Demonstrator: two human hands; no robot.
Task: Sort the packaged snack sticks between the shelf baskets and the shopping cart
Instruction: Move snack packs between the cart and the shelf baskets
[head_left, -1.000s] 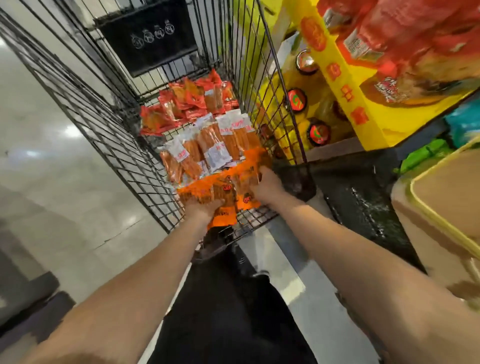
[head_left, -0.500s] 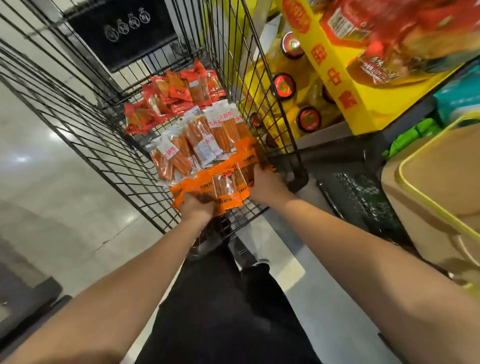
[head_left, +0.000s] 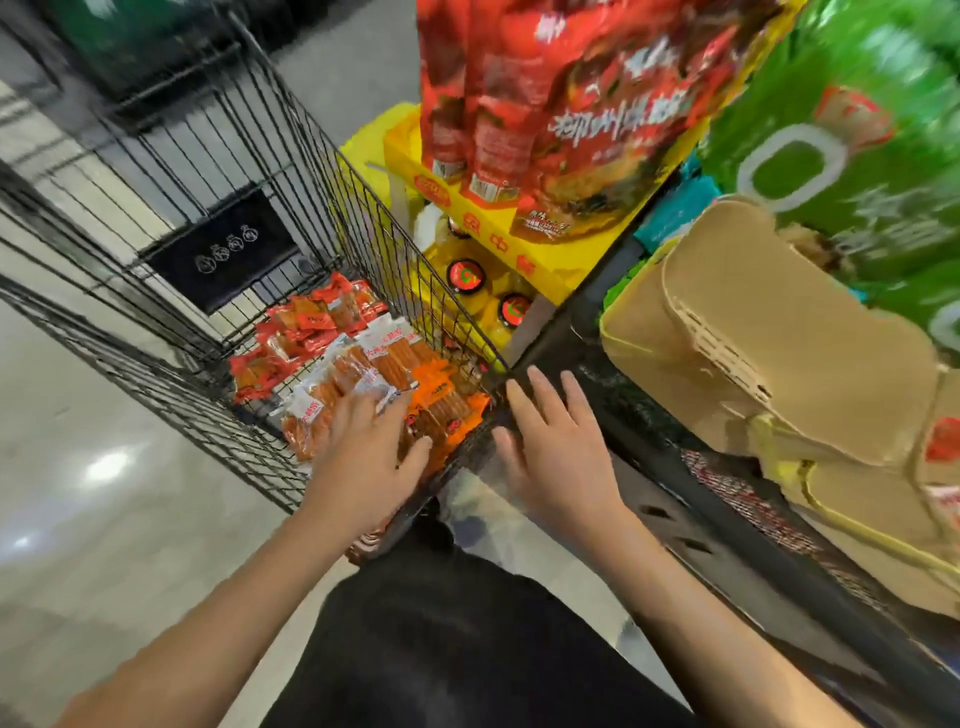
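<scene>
At the centre of the frame, just below the near corner of the shopping cart (head_left: 218, 291), the fingers (head_left: 363, 410) of the left hand (head_left: 374, 467) lie spread and nearly straight over the near end of the snack-stick packets, their tips on or just above a clear packet with a white label (head_left: 317, 410); motion blur makes it hard to say whether they actually press it, and they curl round nothing. The fingers (head_left: 540, 395) of the right hand (head_left: 550, 452) are splayed and straight too, holding nothing, hovering just outside the cart's right-hand wire wall, over the dark lower shelf (head_left: 649, 415).

Between the two hands, in the cart's near right corner, sit the orange packets of snack sticks (head_left: 441, 400). Beyond them toward the upper left lie more clear white-labelled packets (head_left: 384, 353), then a heap of red packets (head_left: 306, 327) at the far end of the cart floor. A dark placard with small white icons (head_left: 228, 254) hangs on the cart's far wall.

To the right of the cart, a yellow display box (head_left: 498, 244) carries tall red bags (head_left: 545, 104), with yellow bottles with dark round caps (head_left: 465, 275) under it. At the right of the frame, stacked tan plastic baskets (head_left: 779, 338) rest on the shelf, with blurred green bags (head_left: 852, 135) above them. Both bare forearms run in from the bottom edge over dark clothing (head_left: 457, 639) and a glossy pale floor (head_left: 104, 467).
</scene>
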